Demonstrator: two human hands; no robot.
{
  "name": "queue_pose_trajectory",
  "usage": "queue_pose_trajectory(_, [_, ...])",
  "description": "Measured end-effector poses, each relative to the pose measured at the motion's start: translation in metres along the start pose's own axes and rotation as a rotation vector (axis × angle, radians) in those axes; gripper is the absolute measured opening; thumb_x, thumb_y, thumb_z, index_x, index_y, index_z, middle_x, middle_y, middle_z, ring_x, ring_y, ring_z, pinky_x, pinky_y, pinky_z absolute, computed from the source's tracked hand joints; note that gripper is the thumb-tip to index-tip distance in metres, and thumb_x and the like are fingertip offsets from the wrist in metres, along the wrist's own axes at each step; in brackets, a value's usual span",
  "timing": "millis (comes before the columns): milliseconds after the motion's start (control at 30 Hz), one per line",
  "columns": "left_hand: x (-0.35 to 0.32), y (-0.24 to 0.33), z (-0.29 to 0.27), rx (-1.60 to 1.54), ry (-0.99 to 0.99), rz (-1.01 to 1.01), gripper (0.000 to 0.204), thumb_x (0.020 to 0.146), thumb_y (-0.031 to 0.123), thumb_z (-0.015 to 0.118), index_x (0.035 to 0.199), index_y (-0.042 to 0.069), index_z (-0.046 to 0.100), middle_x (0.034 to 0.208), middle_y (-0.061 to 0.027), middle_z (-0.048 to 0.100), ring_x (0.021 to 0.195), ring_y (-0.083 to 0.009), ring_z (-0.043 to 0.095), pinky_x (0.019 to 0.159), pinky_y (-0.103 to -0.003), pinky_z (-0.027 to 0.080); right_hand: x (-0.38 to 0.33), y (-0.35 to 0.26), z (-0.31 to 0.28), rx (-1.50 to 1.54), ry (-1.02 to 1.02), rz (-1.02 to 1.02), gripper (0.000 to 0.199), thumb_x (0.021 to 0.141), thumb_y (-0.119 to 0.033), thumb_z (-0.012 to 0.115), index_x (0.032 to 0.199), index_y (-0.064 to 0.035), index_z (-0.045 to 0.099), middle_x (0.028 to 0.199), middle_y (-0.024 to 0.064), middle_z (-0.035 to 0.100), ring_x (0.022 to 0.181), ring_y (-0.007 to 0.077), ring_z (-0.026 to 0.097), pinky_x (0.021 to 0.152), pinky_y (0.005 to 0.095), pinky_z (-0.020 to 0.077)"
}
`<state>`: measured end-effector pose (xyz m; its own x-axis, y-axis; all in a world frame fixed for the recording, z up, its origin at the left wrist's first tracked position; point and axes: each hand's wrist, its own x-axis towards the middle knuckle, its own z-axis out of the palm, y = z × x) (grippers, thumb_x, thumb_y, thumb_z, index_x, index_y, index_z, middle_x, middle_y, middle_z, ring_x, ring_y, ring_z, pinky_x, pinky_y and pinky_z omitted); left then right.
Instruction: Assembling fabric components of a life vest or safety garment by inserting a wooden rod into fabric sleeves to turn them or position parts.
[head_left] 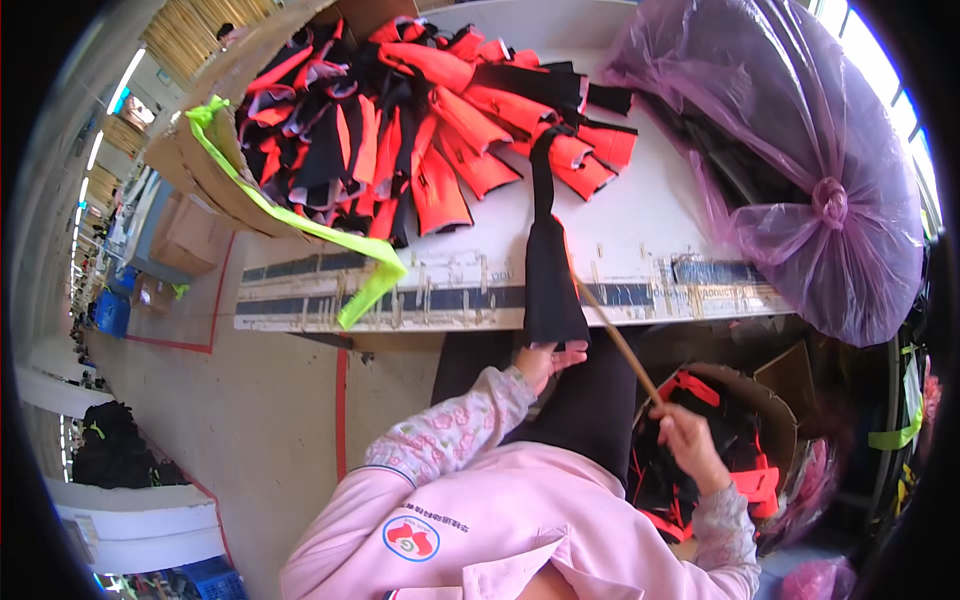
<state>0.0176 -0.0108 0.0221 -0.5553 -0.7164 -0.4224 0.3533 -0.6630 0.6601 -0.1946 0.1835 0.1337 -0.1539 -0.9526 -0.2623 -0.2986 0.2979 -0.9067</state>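
Note:
A black fabric sleeve with an orange edge (556, 285) hangs over the table's front edge, its narrow strap (542, 175) reaching back toward the pile. My left hand (545, 366) grips the lower end of this sleeve, with some fingers hidden behind the cloth. In my right hand (690, 442) is a thin wooden stick (625, 345), held near its lower end. The stick slants up to the left, and its far tip meets the sleeve's right edge. Whether the tip goes inside cannot be seen.
Orange and black fabric pieces (440, 130) heap on the white table (660, 215), spilling from a cardboard box (215, 175). A neon-yellow strip (375, 270) hangs off the front edge. Right lies a tied purple plastic bag (800, 170). Below stands a carton (770, 415) of similar pieces.

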Motion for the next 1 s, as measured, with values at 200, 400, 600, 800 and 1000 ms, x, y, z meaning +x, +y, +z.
queue_pose_trajectory(200, [-0.006,-0.006,0.003,0.054,-0.069,0.092,0.029,0.097,0.02,0.034,0.115,0.003,0.049,0.108,-0.0166,0.058,0.093,-0.0276,0.062,0.08,-0.037,0.053,-0.071,0.02,0.014,0.012,-0.198,0.353,0.02,0.092,-0.012,0.045,0.091,0.0005,0.061,0.055,0.0017,0.052,0.048,0.0074,0.047,0.046,0.0234,0.0387])
queue_pose_trajectory(400, [-0.011,-0.015,0.007,0.149,0.041,0.035,0.029,0.095,0.028,0.041,0.106,0.004,0.054,0.092,-0.0122,0.063,0.078,-0.0217,0.065,0.068,-0.032,0.055,-0.04,0.007,0.033,0.083,-0.181,0.457,0.026,0.094,-0.017,0.043,0.085,0.0029,0.056,0.053,0.0038,0.052,0.045,0.0088,0.048,0.042,0.0257,0.0382])
queue_pose_trajectory(600, [-0.006,-0.019,0.007,0.313,0.141,0.015,0.033,0.095,0.029,0.042,0.097,0.0,0.056,0.081,-0.0135,0.062,0.06,-0.0191,0.061,0.045,-0.027,0.051,0.018,-0.025,0.056,-0.176,-0.093,0.209,0.026,0.093,-0.018,0.043,0.082,0.0028,0.053,0.051,0.0073,0.051,0.044,0.0146,0.051,0.043,0.029,0.0397])
queue_pose_trajectory(800, [-0.003,-0.019,0.017,0.415,0.245,0.011,0.026,0.094,0.019,0.038,0.088,0.001,0.057,0.066,-0.0093,0.058,0.044,-0.0161,0.054,0.037,-0.026,0.044,0.082,-0.015,0.096,-0.061,-0.045,0.198,0.026,0.093,-0.018,0.044,0.081,0.003,0.053,0.052,0.0071,0.052,0.044,0.0133,0.05,0.043,0.0278,0.0396])
queue_pose_trajectory(1000, [-0.003,-0.015,0.02,0.41,0.296,-0.036,0.026,0.094,0.019,0.041,0.08,0.001,0.055,0.057,-0.0068,0.053,0.04,-0.0133,0.05,0.033,-0.028,0.037,0.105,-0.024,0.104,0.455,-0.195,0.41,0.029,0.095,-0.024,0.039,0.08,-0.0023,0.053,0.052,0.0013,0.044,0.035,0.0086,0.032,0.032,0.0239,0.0244])
